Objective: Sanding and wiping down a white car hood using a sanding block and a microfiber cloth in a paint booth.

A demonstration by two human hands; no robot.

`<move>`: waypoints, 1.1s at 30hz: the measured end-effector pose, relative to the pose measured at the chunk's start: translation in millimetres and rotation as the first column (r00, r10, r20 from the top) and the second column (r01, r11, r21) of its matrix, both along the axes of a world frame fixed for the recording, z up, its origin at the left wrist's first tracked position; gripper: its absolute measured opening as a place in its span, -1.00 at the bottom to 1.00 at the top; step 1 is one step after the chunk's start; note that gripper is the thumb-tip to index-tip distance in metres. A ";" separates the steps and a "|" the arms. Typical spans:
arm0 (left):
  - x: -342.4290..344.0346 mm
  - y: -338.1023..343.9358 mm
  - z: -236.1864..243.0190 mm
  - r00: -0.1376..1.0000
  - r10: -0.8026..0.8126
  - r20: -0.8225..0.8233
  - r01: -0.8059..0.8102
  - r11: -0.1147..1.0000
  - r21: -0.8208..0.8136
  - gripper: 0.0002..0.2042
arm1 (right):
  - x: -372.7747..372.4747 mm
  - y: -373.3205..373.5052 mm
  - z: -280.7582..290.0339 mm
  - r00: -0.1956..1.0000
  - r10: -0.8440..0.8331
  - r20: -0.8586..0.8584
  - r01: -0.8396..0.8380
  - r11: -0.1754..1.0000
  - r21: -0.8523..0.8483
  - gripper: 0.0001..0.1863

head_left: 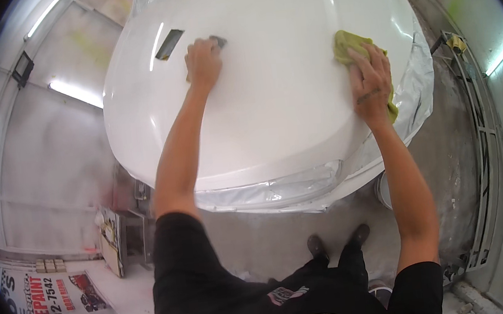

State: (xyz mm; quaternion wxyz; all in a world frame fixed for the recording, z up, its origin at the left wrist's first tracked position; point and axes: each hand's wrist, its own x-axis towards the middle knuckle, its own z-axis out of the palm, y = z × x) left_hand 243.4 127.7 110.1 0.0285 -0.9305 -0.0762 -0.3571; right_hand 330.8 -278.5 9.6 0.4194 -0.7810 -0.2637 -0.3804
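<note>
The left hand [203,64] grips a small grey pad [220,41], the right hand [372,85] clutches a green cloth [347,45], and beneath both hands lies a white hood [276,99].

The bare left hand [202,64] partly hides a small dark-grey piece [220,41]; the top edge cuts off the glossy white car hood [269,94].
</note>
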 end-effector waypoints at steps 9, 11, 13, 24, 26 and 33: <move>-183.9 -141.0 -100.0 0.963 -0.265 -0.048 0.257 0.957 -0.135 -0.73 | 8.9 -36.8 -9.7 0.998 -0.060 -0.006 0.060 0.997 -0.045 -0.61; -158.5 -101.3 -82.0 0.939 -0.344 -0.004 0.344 0.939 0.012 -0.74 | 4.9 -21.2 -2.7 0.999 -0.048 -0.014 0.047 0.999 -0.017 -0.61; -82.3 -68.9 -45.2 0.961 -0.274 0.026 0.270 0.956 0.115 -0.82 | -0.8 -9.8 4.3 0.999 0.018 0.028 -0.019 0.999 0.038 -0.60; -169.4 -182.0 -89.6 0.932 -0.350 -0.091 0.338 0.933 -0.124 -0.72 | 6.7 -35.1 -13.7 1.000 -0.027 -0.003 0.027 1.000 0.003 -0.60; -134.5 -154.0 -78.5 0.922 -0.384 -0.049 0.383 0.923 -0.028 -0.69 | 4.9 -23.7 -13.1 1.000 -0.011 0.011 0.011 1.000 0.018 -0.59; 67.8 -143.7 -16.3 0.997 -0.007 -0.082 0.004 0.999 -0.034 -0.89 | 6.0 -21.7 -19.2 0.999 0.046 0.019 -0.047 0.998 0.038 -0.57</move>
